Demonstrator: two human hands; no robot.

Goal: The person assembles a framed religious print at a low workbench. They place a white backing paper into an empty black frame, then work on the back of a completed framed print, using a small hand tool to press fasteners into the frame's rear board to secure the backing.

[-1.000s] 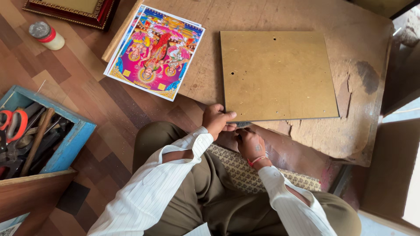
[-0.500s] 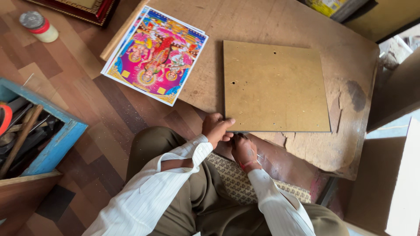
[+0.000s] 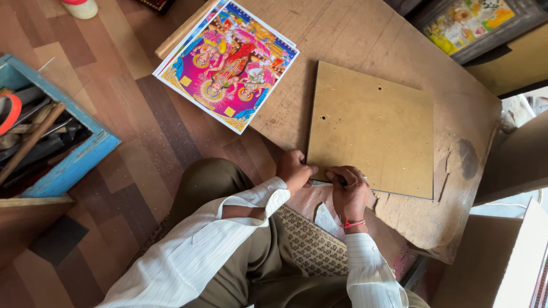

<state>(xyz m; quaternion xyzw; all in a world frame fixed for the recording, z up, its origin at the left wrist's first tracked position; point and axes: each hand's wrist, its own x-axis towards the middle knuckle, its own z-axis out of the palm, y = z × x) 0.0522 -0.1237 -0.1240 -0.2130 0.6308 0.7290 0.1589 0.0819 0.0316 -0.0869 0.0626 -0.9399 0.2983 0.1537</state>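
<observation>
While both wrists bend, left hand (image 3: 295, 169) and right hand (image 3: 349, 190) fingers pinch the board (image 3: 374, 128) edge.

I see the board (image 3: 371, 128) lying flat on the low table (image 3: 365, 34), toward its right half. My left hand (image 3: 294, 170) rests at the board's near left corner, and my right hand (image 3: 349, 194) sits just beside it on the near edge. The print (image 3: 228, 63) lies left of the board, overhanging the table's edge. The toolbox (image 3: 68, 165) stands on the floor (image 3: 137, 114), far left.
</observation>
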